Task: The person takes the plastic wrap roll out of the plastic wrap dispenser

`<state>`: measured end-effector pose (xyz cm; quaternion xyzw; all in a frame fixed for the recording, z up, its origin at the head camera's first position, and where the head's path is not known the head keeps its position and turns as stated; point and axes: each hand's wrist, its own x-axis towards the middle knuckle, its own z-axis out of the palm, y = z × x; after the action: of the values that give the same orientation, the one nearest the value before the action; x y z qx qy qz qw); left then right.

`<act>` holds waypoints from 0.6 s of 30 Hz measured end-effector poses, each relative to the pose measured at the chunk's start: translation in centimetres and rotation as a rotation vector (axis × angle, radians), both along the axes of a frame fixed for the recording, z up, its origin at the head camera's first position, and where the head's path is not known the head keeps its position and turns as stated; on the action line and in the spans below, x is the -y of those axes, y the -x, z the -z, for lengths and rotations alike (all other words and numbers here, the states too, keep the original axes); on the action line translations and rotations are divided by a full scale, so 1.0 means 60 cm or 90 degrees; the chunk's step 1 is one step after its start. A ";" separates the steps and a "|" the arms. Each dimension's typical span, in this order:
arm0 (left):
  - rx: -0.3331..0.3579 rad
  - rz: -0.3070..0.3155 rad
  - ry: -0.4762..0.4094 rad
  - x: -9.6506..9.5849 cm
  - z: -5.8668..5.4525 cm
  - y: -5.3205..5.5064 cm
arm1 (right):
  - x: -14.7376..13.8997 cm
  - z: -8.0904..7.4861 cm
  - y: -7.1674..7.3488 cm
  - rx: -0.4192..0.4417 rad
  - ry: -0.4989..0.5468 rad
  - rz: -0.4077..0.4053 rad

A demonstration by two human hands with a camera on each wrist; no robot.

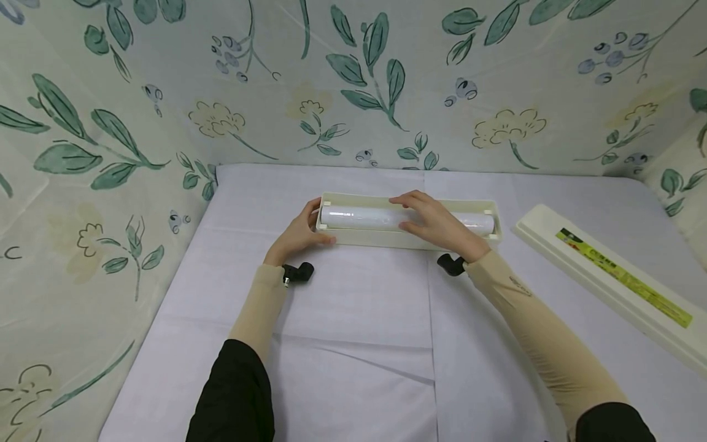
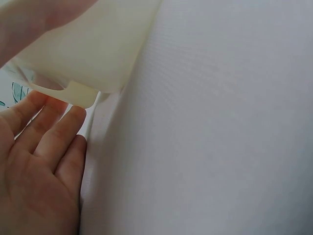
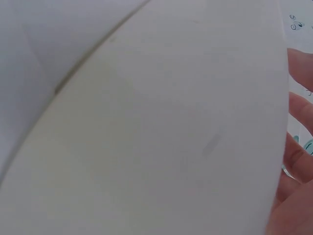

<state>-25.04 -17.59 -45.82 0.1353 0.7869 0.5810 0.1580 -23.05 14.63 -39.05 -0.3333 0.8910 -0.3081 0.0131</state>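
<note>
The right hand [image 1: 437,223] hid part of the cling-film roll [image 1: 361,217]; the head view's right edge cropped the labeled lid [image 1: 617,287].

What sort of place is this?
Probably a staged recording setup, though I can't tell what building. Signs: floral fabric around the workspace, a table covered in white cloth, and a black wrist-worn device.
</note>
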 end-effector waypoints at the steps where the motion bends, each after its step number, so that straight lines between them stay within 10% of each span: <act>1: 0.003 0.000 0.000 0.000 -0.001 0.001 | 0.001 0.001 0.001 -0.001 0.000 -0.002; 18: -0.004 0.002 -0.009 0.000 -0.002 -0.001 | 0.006 0.007 0.017 0.018 -0.023 -0.026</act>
<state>-25.00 -17.61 -45.70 0.1395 0.7832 0.5855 0.1557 -24.09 14.27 -39.48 -0.3467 0.8891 -0.2965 0.0379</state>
